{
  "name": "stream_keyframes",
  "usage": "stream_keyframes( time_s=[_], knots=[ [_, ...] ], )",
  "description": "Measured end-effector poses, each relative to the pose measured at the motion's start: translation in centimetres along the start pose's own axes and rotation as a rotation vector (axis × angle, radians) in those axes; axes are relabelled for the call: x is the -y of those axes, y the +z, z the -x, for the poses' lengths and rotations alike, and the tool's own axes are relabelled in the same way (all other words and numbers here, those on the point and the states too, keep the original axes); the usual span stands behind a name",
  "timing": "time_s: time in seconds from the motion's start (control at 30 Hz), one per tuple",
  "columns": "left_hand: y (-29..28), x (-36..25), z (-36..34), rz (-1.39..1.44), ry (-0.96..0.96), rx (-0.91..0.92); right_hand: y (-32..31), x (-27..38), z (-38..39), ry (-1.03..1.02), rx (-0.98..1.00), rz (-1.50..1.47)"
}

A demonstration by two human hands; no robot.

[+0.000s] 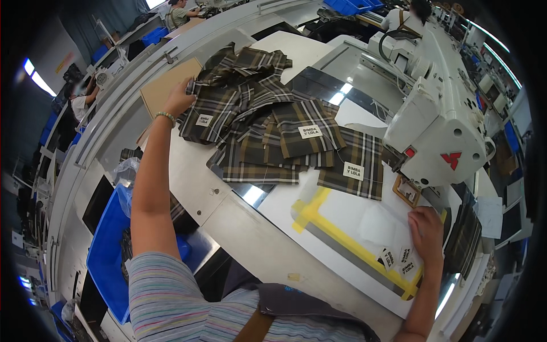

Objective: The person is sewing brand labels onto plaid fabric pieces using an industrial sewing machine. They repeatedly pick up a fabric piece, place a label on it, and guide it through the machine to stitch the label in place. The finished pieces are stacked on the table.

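Plaid cloth pieces (296, 153), dark brown with white and tan lines, lay in a loose, overlapping heap across the worktable (199, 171). Small white labels (310, 131) showed on three of them, and the piece closest to the sewing machine (436, 139) lay fairly flat, its label facing up. At the heap's far left edge, the worker's left hand (181, 98) touched the cloth with bent fingers; whether it was pinching a fold I couldn't tell. Just behind that hand sat a flat piece of cardboard (165, 94). Over on the other side, the right hand (426, 231) was half curled beside a small tan frame (402, 196) below the machine's head, and I couldn't make out anything within its fingers. Near that wrist, several loose labels (407, 268) lay on a white board (342, 233) marked with yellow tape (310, 214). A blue bin (105, 251) stood by the worker's left elbow. Farther off, other people (179, 14) sat among machines.
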State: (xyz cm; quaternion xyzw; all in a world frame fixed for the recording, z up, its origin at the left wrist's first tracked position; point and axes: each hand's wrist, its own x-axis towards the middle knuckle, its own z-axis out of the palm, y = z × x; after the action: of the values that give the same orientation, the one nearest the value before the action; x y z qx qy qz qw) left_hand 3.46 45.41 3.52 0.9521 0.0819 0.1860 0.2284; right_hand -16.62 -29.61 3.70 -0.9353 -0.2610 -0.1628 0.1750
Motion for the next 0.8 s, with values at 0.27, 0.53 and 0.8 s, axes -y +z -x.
stream_keyframes(
  time_s=[0.27,0.53,0.8],
  knots=[
    [10.4,-6.2,4.9,-0.387,0.215,0.079,0.1,-0.3,0.0,0.014,0.021,0.015],
    [8.8,1.4,-0.1,-0.564,0.318,-0.053,0.8,-0.8,-0.6,-0.016,0.007,-0.023],
    [10.4,-20.8,10.6,0.177,0.667,0.191,0.7,-2.4,1.3,-0.012,0.008,-0.029]
  ],
)
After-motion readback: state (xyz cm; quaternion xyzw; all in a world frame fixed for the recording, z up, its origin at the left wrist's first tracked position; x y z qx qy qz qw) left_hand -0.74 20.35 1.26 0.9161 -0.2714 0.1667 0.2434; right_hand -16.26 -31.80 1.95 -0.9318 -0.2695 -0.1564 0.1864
